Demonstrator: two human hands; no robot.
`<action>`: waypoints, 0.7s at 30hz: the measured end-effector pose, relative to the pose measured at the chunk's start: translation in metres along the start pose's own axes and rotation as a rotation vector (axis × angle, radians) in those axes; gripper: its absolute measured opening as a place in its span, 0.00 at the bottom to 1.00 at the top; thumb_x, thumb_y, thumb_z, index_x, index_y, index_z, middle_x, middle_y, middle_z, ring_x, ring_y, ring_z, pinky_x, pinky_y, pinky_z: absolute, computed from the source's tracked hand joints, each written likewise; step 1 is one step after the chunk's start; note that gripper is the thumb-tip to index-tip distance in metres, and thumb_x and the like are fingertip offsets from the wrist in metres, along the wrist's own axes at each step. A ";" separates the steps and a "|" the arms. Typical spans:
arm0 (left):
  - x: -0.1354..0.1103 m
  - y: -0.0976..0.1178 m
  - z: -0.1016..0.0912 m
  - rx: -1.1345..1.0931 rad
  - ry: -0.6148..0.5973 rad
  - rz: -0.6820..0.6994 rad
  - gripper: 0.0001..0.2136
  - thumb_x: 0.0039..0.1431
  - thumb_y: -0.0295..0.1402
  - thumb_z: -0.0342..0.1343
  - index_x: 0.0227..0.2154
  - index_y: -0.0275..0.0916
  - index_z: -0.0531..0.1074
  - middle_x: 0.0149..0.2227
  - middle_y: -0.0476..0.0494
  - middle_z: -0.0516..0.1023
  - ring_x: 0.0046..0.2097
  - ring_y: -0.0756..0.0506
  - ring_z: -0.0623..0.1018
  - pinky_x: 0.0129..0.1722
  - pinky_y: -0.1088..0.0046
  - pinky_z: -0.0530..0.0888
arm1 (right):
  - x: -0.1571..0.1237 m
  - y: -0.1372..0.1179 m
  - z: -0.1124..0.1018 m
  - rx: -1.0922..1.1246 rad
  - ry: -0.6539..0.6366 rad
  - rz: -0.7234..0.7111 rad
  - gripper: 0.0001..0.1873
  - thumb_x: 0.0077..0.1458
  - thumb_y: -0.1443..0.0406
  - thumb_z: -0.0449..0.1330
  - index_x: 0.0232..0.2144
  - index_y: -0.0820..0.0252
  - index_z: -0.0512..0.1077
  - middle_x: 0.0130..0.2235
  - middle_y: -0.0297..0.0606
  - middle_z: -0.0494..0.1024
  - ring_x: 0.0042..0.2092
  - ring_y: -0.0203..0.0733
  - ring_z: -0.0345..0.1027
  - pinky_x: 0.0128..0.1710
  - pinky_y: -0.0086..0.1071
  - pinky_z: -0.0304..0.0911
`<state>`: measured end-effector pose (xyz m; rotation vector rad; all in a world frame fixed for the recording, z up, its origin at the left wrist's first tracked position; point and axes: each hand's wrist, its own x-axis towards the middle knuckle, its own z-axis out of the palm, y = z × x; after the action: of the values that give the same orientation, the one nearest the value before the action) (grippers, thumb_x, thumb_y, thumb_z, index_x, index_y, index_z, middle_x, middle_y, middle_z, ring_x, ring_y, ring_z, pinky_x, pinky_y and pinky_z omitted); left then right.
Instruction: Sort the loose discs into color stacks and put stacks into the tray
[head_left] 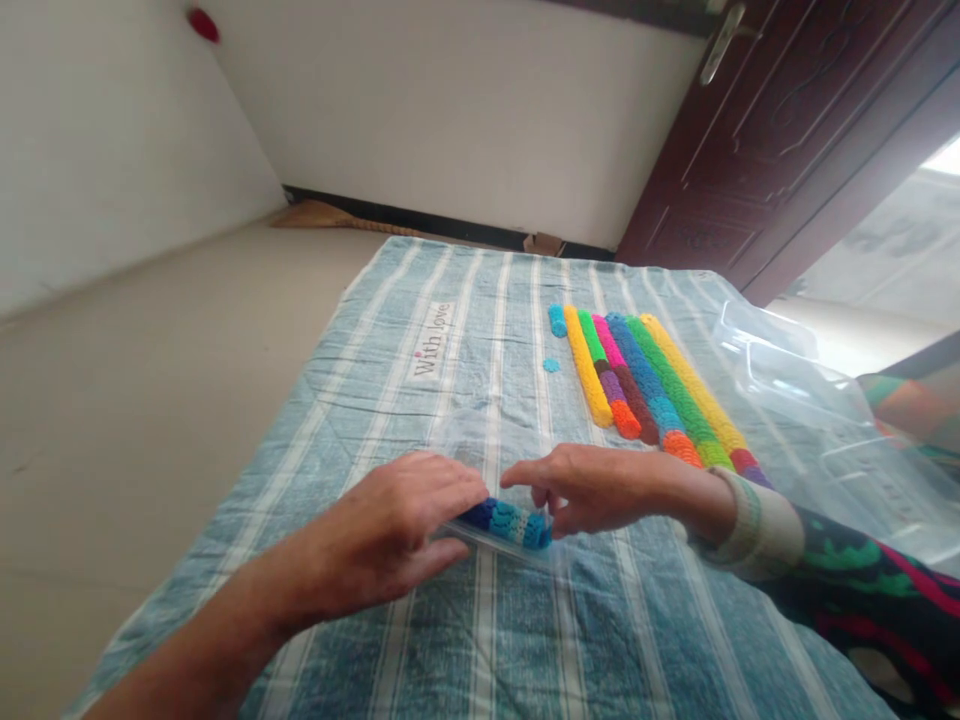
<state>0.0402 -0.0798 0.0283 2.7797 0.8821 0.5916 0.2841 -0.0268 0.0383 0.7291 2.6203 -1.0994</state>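
My left hand (397, 535) lies over the near end of a clear plastic tube or tray (495, 545), fingers curled round it. Inside it sits a short row of dark blue and light blue toothed discs (508, 521). My right hand (581, 488) comes in from the right, index finger stretched out and the other fingers curled at the row's right end, touching the blue discs. Both hands rest low over a blue-and-white striped cloth (465, 400).
Several long rows of stacked coloured discs (645, 385) lie side by side further back on the cloth, with a loose light blue disc (551, 365) beside them. Clear plastic lids or trays (795, 375) and a plastic bag lie to the right. A dark door (787, 130) stands behind.
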 end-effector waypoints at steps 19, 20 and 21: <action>-0.008 -0.007 0.015 0.003 -0.118 -0.046 0.10 0.56 0.24 0.54 0.39 0.44 0.72 0.32 0.51 0.78 0.37 0.45 0.78 0.57 0.53 0.67 | 0.002 -0.003 0.005 -0.019 -0.001 0.001 0.17 0.54 0.70 0.61 0.47 0.60 0.71 0.36 0.37 0.78 0.36 0.40 0.73 0.33 0.28 0.63; -0.008 -0.007 0.015 0.004 -0.120 -0.044 0.10 0.56 0.23 0.54 0.38 0.44 0.72 0.32 0.51 0.78 0.37 0.45 0.78 0.58 0.53 0.67 | 0.001 -0.003 0.006 -0.024 0.007 0.008 0.18 0.54 0.70 0.62 0.48 0.60 0.71 0.36 0.36 0.78 0.36 0.40 0.73 0.33 0.28 0.63; -0.008 -0.007 0.016 0.003 -0.123 -0.042 0.10 0.55 0.23 0.54 0.38 0.44 0.72 0.32 0.50 0.77 0.37 0.45 0.78 0.58 0.52 0.67 | 0.001 -0.003 0.006 -0.027 0.016 0.017 0.20 0.53 0.70 0.62 0.49 0.60 0.70 0.36 0.36 0.78 0.36 0.40 0.73 0.33 0.28 0.63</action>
<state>0.0373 -0.0792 0.0098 2.7586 0.9131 0.4074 0.2817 -0.0325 0.0361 0.7553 2.6320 -1.0557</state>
